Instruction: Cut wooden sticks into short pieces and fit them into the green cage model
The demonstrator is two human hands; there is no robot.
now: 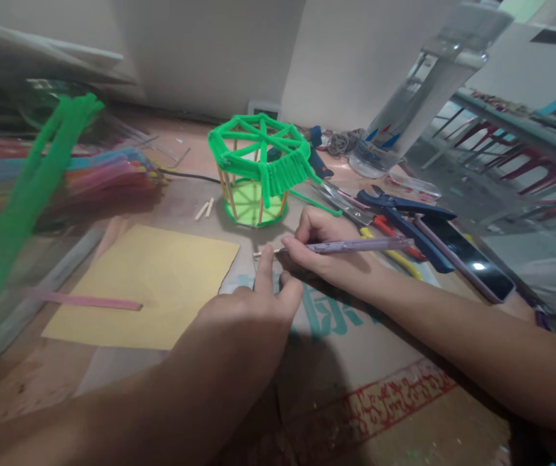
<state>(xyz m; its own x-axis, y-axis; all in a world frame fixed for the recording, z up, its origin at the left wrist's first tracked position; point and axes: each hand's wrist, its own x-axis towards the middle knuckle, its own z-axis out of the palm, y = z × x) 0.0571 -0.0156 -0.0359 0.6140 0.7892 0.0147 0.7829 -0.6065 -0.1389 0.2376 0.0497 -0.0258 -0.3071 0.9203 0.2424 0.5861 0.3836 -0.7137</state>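
Observation:
My right hand (323, 243) is closed round a purple pen (355, 246), its tip pointing left at a short thin wooden stick (259, 254) on the printed sheet. My left hand (253, 310) lies on the sheet with the index finger stretched out, its tip at the stick, and the thumb apart from it. Just beyond the hands stands a round frame of green pipe cleaners (263, 145) on upright wooden sticks, with a light green base. Two short stick pieces (204, 208) lie at its left.
Yellow paper (161, 272) with a pink strip (98, 301) lies left. Green pipe cleaners (20, 220) and a blurred coloured bundle (112, 168) are farther left. Blue-handled pliers (404, 217), a phone (467, 259), scissors (350, 206) and a tall clear bottle (404, 103) stand or lie right.

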